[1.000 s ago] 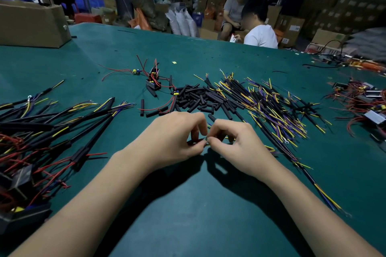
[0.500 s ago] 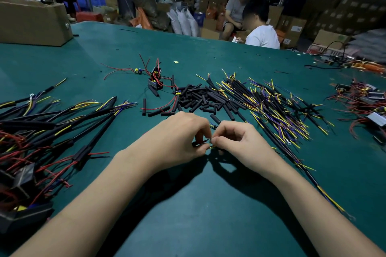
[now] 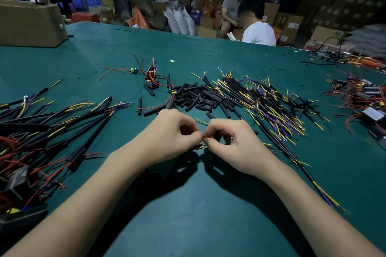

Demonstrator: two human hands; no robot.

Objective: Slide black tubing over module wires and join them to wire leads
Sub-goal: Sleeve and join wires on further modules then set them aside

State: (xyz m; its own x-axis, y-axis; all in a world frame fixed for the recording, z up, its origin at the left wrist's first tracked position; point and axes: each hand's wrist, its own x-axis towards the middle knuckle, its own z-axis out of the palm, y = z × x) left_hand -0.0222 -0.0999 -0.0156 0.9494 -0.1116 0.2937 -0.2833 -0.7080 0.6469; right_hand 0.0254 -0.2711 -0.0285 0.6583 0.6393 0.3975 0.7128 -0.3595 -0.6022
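Observation:
My left hand (image 3: 167,137) and my right hand (image 3: 234,144) meet fingertip to fingertip above the green table (image 3: 188,204). Between them they pinch thin wire ends; a short black sleeve with a yellow wire tip (image 3: 199,147) pokes out under my left thumb. What exactly each finger holds is hidden. Behind my hands lies a heap of short black tubing pieces (image 3: 196,98). To its right spreads a pile of black-sheathed wire leads (image 3: 267,102) with yellow and purple ends. A small black module with red wires (image 3: 151,80) stands beyond the tubing.
Joined black cables with red wires (image 3: 41,131) cover the left side. More modules with red wires (image 3: 367,100) lie at the far right. A cardboard box (image 3: 29,23) sits at the back left. Two people (image 3: 257,27) sit beyond the table's far edge.
Both hands stay together at the same spot; the fingers have shifted slightly while working the wire ends, and the yellow-tipped sleeve now shows below my left thumb.

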